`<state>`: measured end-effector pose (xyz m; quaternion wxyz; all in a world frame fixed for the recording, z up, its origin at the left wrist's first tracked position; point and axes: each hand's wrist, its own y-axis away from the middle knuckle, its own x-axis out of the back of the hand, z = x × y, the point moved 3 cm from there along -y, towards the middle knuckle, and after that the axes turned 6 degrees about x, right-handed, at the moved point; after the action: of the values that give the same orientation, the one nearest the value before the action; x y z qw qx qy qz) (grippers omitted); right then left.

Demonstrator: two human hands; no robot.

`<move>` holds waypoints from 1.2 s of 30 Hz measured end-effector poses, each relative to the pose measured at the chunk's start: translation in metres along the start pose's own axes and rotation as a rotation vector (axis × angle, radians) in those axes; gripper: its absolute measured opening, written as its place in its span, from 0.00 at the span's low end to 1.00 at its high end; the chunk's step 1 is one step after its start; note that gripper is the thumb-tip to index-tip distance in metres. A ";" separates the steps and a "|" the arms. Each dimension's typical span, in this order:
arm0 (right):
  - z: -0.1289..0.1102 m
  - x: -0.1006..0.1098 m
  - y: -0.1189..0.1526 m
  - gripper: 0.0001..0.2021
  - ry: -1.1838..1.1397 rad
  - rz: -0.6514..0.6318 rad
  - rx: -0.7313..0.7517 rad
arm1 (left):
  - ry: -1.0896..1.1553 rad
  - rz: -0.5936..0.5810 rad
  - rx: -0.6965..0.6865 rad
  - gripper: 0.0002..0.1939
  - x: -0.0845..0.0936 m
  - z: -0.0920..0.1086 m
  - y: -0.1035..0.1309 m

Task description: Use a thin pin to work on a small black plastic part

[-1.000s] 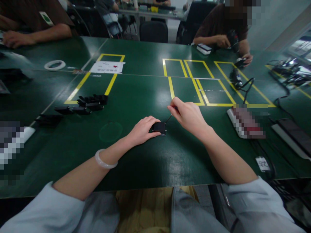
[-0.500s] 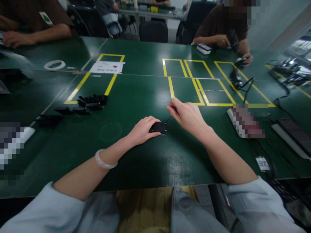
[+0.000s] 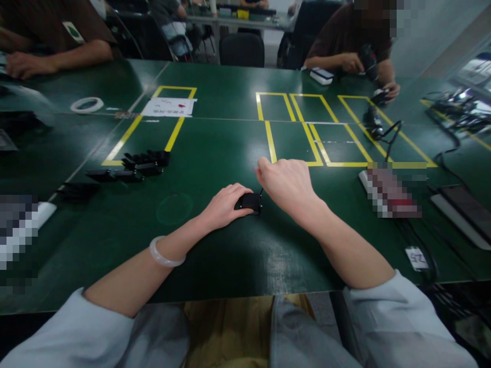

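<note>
Right hand (image 3: 287, 181), rolled and shifted leftward, grips a thin, rod-like tool (image 3: 261, 192); left hand (image 3: 225, 204) pinches a boxy black part (image 3: 251, 200) on glossy green tabletop (image 3: 218, 266)

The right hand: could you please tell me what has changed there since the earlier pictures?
The right hand has shifted slightly left and rotated, hiding more of the thin tool; nothing was visibly taken or released. The left hand still holds the black block in place.
</note>
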<state>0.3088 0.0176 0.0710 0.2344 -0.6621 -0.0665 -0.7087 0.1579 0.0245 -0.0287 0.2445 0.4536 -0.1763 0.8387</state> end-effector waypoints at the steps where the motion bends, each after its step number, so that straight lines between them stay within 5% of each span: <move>1: -0.001 0.000 -0.002 0.16 -0.007 -0.014 0.041 | 0.002 0.002 0.002 0.18 0.000 0.000 0.000; 10: 0.009 -0.004 -0.002 0.17 -0.011 -0.033 -0.008 | 0.019 0.004 -0.011 0.18 0.001 -0.001 -0.001; 19: 0.002 -0.002 0.005 0.13 -0.090 -0.065 0.179 | 0.004 0.004 -0.022 0.19 0.000 -0.002 -0.001; 36: 0.007 0.001 0.006 0.13 -0.071 -0.068 0.079 | 0.000 0.003 -0.025 0.18 0.001 0.000 -0.001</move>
<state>0.3171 0.0150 0.0715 0.2336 -0.6744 -0.1249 -0.6892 0.1575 0.0260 -0.0277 0.2490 0.4502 -0.1875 0.8368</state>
